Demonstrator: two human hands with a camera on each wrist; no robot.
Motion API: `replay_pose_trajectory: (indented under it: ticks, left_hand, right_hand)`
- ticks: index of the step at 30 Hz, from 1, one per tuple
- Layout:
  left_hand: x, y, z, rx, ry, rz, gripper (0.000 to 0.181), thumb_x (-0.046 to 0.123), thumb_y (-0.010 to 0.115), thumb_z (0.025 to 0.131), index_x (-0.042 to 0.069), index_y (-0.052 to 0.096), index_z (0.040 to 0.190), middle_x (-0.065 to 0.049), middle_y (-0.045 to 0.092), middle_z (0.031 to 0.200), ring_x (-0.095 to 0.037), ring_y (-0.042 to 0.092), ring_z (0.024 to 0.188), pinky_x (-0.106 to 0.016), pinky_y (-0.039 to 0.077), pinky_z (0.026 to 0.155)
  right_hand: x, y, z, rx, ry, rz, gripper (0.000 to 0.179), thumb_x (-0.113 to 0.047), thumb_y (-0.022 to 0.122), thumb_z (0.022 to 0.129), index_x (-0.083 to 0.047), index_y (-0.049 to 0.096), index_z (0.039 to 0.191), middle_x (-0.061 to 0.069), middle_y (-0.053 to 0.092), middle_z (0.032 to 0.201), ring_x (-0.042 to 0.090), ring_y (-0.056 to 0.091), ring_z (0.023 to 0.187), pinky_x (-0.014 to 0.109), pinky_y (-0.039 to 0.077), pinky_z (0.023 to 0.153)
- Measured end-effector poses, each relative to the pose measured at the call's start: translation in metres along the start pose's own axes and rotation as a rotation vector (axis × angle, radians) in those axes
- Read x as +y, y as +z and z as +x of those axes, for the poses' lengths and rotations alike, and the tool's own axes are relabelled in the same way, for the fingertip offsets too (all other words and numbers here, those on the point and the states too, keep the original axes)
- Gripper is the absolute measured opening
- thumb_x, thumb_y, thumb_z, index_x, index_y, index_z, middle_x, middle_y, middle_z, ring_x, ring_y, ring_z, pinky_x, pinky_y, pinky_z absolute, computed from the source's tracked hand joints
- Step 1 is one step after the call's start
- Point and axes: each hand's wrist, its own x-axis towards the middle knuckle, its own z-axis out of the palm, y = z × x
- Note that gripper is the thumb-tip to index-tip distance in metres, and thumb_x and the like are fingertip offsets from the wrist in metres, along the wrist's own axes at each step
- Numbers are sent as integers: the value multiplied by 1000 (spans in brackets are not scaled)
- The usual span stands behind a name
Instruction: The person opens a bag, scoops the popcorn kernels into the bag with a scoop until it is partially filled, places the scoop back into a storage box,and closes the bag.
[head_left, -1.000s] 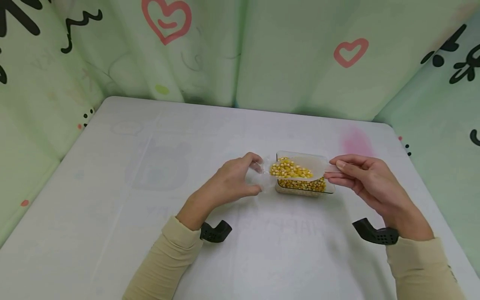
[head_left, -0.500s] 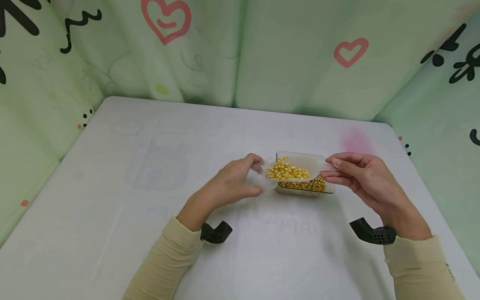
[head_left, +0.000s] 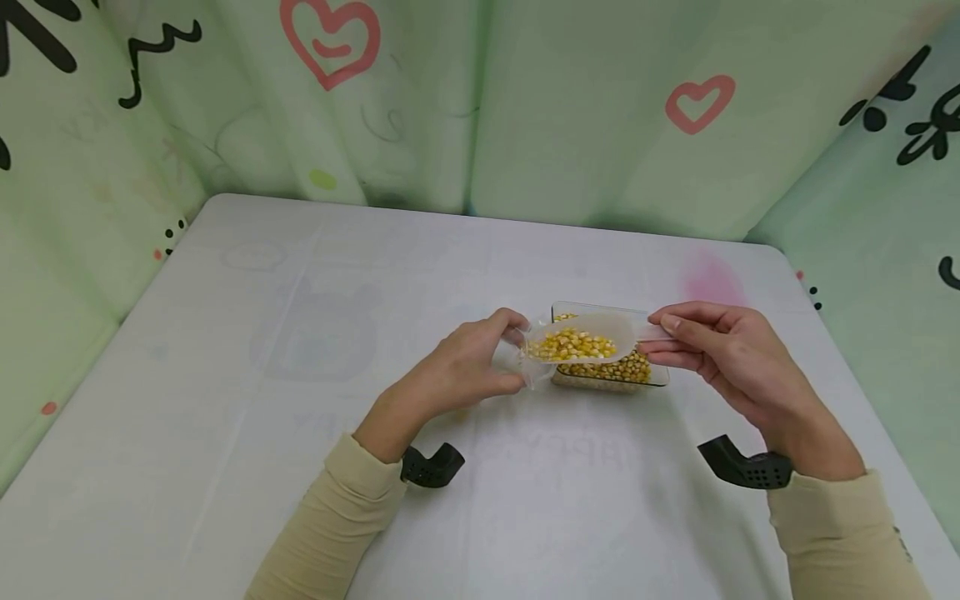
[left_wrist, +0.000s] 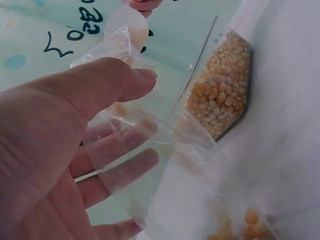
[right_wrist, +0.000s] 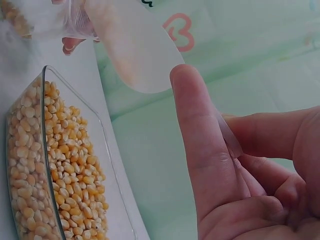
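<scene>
Scoop (head_left: 621, 332), translucent w/ yellow kernels (head_left: 573, 344) heaped in its bowl, is up over the clear box (head_left: 600, 382) on the counter (head_left: 585, 500), its front end at the mouth of a clear bag (left_wrist: 185, 195). R hand (head_left: 738, 354) pinches the handle (head_left: 654, 332) btw thumb & fingers; L hand (head_left: 465, 362) is curved in a wide C round the bag's mouth, thumb well apart from fingers. Can't tell exactly how far the front end goes into the film. Handling: scoop prob. light & fairly stiff plastic, but the load is out front, so it'd be nose-heavy; take it by the handle, ideally close to the bowl, w/ bowl lvl so loose kernels don't roll off. Smooth surface may be slippery, so firm pinch. Bag looks thin, soft & floppy; best held at the rim w/ fingers spread, else it'd prob. sag. Box looks rigid, poss. glass & fragile; more kernels in it.
</scene>
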Motion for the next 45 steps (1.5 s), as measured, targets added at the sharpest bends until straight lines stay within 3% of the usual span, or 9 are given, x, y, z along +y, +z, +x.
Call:
replay_pose_trajectory:
  ticks: [10, 22, 30, 36, 45]
  left_hand:
    - [2, -1, -2, 7, -6, -19, 57, 18, 71, 85, 13, 46, 137, -1, 64, 128, -17, 58, 114, -32, 47, 86]
    - [1, -3, -1, 15, 16, -25, 57, 17, 72, 85, 12, 46, 136, -2, 65, 128, -21, 60, 113, -32, 48, 86]
    - [2, -4, -1, 18, 14, -24, 58, 18, 72, 84, 13, 46, 136, -1, 65, 127, -18, 59, 109, -30, 48, 82]
    - [2, -5, -1, 17, 26, -26, 57, 18, 72, 85, 12, 47, 135, -2, 65, 126, -22, 60, 114, -33, 48, 86]
    - [1, -4, -3, 15, 27, -30, 57, 18, 72, 85, 13, 47, 135, -1, 66, 126, -15, 59, 110, -32, 47, 88]
  right_hand:
    - [-7, 6, -2, 32, -17, -93, 19, -7, 58, 99, 5, 66, 112, 11, 75, 103, 25, 75, 93, 35, 57, 82]
    - [-15, 11, -3, 6, -60, -117, 22, -3, 57, 99, 11, 62, 115, 12, 75, 103, 25, 75, 93, 35, 57, 82]
    - [-22, 19, -7, 136, 2, -308, 42, -22, 64, 97, 12, 57, 120, 9, 75, 103, 23, 75, 91, 32, 57, 83]
    - [-25, 21, -8, 131, -9, -350, 41, -22, 63, 97, 11, 57, 120, 11, 75, 103, 23, 75, 91, 30, 57, 84]
    - [-25, 21, -9, 133, 4, -389, 46, -24, 62, 98, 14, 54, 123, 10, 75, 103, 23, 75, 93, 28, 57, 85]
